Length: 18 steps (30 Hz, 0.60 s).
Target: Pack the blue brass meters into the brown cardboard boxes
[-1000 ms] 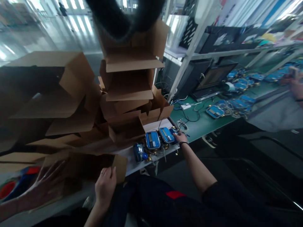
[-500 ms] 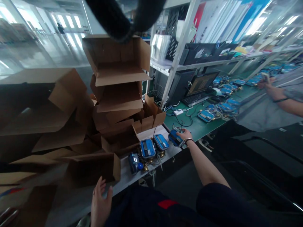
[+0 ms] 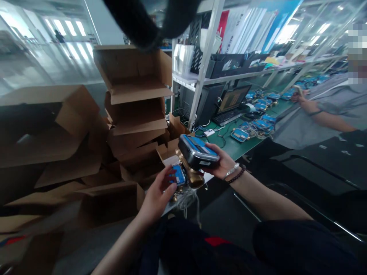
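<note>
Gripping a blue-faced meter [image 3: 197, 151] (brass body beneath), the right hand [image 3: 224, 165] holds it aloft; just left and below, the left hand [image 3: 156, 196] touches a second meter [image 3: 179, 175], though I cannot tell whether it grasps it.

- Strong daylight comes through the big windows [image 3: 65, 28] at the top left; they glow plain white.
- The floor [image 3: 34, 65] under them shines with glare.
- The top right corner looks pale and washed out.
- The cardboard boxes [image 3: 57, 130] on the left are dim inside and smeary.
- The blue meter [image 3: 197, 151] in the middle looks sharp, and its top shines a little.
- The bottom is dark, with deep shadow under the table [image 3: 241, 148].
- A black fuzzy shape [image 3: 149, 19] at the top is out of focus.
- The white shelf post [image 3: 205, 57] leans, bent by the wide lens.
</note>
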{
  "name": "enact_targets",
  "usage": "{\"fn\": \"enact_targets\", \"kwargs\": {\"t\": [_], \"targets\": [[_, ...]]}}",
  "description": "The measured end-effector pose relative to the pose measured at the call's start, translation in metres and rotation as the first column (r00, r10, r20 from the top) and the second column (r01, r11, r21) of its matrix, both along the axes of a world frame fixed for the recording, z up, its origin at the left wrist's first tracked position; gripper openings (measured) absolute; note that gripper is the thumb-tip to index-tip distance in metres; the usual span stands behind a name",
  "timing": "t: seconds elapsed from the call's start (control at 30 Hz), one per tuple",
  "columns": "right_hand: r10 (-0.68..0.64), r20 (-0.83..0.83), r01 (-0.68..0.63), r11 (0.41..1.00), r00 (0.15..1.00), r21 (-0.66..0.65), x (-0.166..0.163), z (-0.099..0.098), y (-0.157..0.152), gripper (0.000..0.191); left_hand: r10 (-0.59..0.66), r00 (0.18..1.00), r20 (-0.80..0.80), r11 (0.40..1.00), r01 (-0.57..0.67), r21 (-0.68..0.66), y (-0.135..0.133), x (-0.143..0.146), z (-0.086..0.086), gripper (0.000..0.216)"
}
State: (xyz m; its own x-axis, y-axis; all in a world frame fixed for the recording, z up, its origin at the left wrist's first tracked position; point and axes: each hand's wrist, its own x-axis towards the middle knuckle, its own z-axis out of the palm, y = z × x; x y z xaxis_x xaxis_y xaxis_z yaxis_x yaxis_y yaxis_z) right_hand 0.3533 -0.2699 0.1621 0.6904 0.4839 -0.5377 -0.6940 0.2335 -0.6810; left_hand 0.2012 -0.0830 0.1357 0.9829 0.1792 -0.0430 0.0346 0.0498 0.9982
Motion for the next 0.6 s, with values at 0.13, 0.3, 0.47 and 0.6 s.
{"fn": "enact_targets", "kwargs": {"t": [0.13,0.3,0.47,0.6], "targets": [[0.212,0.088,-0.221,0.97,0.973,0.101,-0.035,0.014,0.025,0.033,0.014,0.996,0.089,0.977,0.005,-0.212,0.0,-0.007,0.023,0.073],[0.293,0.186,-0.315,0.944,0.938,0.1,-0.055,0.023,0.052,0.037,0.147,0.989,0.015,0.929,-0.132,-0.346,0.013,-0.03,0.03,0.078],[0.302,0.495,-0.34,0.94,0.815,-0.015,-0.081,0.031,0.06,0.046,0.262,0.959,-0.111,0.858,-0.284,-0.429,0.014,-0.043,0.032,0.075],[0.458,0.746,-0.373,0.879,0.483,-0.298,-0.081,0.024,0.036,0.055,0.352,0.925,-0.141,0.784,-0.374,-0.496,0.018,-0.059,0.025,0.069]]}}
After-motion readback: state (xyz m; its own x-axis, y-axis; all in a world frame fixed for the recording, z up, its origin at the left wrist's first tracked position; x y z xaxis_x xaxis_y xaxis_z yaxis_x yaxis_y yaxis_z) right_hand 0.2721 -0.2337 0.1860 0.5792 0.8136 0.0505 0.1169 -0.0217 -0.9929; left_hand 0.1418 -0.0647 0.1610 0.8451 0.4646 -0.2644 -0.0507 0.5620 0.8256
